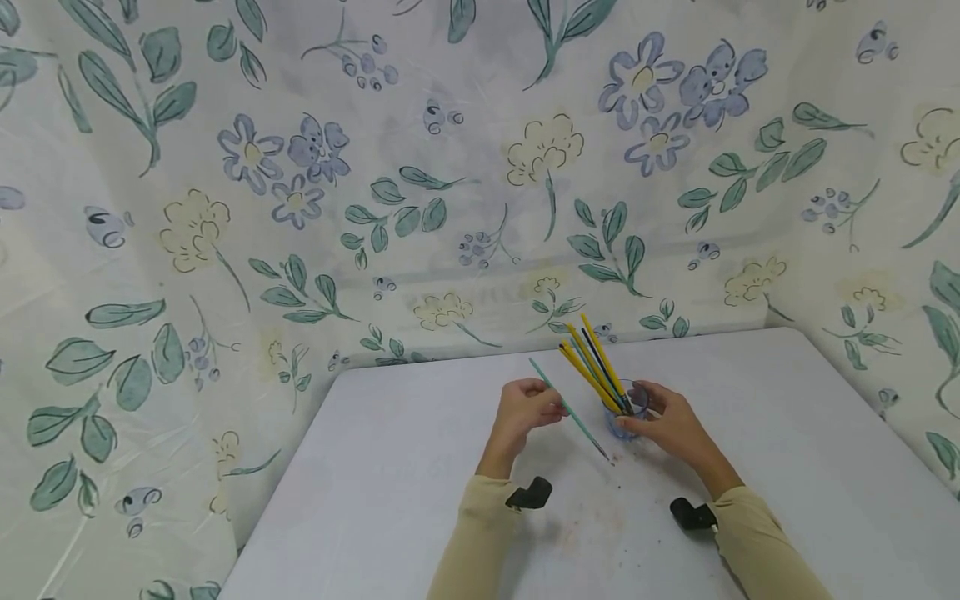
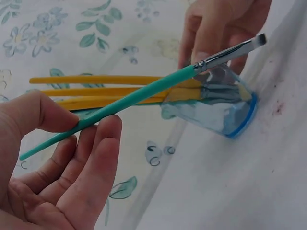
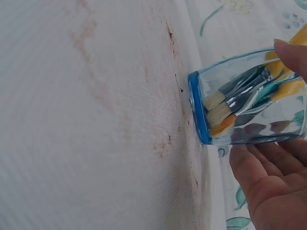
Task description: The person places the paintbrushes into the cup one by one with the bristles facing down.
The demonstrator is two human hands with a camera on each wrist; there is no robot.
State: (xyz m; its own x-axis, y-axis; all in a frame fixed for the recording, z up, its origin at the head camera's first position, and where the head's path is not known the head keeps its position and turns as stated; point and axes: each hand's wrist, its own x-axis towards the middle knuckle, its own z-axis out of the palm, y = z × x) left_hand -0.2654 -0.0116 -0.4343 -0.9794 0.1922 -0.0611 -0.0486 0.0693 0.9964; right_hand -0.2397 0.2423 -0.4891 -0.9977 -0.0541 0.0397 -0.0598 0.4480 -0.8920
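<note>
In the left wrist view a teal paintbrush [image 2: 144,93] with a silver ferrule and short dark bristles is pinched between the thumb and fingers of my left hand [image 1: 525,410]. Its bristle end points down toward the table in the head view. My right hand [image 1: 671,421] grips a clear cup [image 1: 628,427] with a blue base, thumb on one side and fingers on the other. Several yellow-handled paintbrushes [image 1: 588,367] and a teal one lean in the cup, bristles down, as the right wrist view shows through its wall.
A white-covered table [image 1: 375,467] spreads under both hands, with reddish-brown smudges and specks [image 1: 592,521] in front of the cup. Floral cloth [image 1: 420,192] hangs behind and at the sides. Black wrist-camera mounts [image 1: 531,493] stick out from both sleeves.
</note>
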